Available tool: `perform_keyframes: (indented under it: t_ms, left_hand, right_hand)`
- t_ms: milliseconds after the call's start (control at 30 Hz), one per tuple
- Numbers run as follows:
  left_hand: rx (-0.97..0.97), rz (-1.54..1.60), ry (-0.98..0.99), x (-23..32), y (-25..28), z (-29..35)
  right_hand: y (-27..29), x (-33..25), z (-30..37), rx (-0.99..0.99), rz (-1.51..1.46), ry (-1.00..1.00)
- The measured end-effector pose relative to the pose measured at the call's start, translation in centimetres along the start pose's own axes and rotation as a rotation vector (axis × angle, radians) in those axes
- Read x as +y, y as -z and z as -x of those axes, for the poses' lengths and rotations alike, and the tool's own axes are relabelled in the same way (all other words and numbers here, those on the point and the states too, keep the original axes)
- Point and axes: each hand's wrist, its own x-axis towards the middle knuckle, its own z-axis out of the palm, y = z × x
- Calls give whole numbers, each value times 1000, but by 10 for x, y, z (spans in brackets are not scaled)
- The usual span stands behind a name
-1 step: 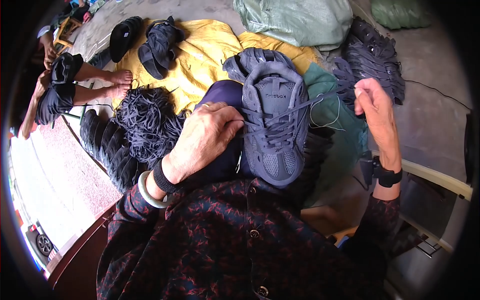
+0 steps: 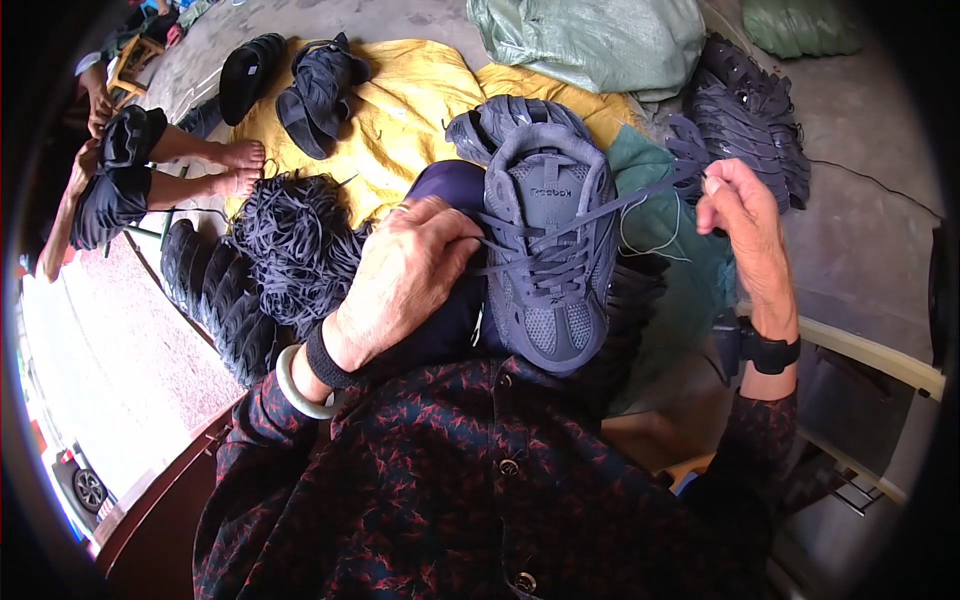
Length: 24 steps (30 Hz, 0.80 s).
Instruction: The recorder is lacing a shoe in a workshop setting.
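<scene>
Currently left hand (image 2: pixel 400 257), back up, and right hand (image 2: pixel 748 208), raised out wide, both pinch gray lace (image 2: pixel 640 194) in closed fingers, gray shoe (image 2: pixel 545 268) between them, toe bodyward.

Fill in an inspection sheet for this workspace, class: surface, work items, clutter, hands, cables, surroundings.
Surface: yellow sheet on grey floor.
Work items: grey shoe, toe toward the person; laces criss-cross its front.
Clutter: tangled string pile; pale green sack.
Hands: left hand pinches a lace beside the shoe; right hand holds one out rightward.
Cables: thin dark cord at right, use unclear.
Surroundings: another person's bare feet; vehicle wheel.
</scene>
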Motion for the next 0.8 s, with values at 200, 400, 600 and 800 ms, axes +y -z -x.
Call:
perform_keyframes:
  t_ms: [200,400,600,800]
  left_hand:
    - [153,89,52,24,4,16]
    - [-103,194,169,25,-3,15]
    - [-296,635,548,10,-1,4]
    - [-317,775,553,0,6,6]
  right_hand:
    - [-34,4,0,-285,-1308,-48]
    - [-61,-11,-11,-268,-1389,-62]
    - [-63,-15,-10,-239,-1151,11]
    - [-65,-10,-12,-230,-1139,-101]
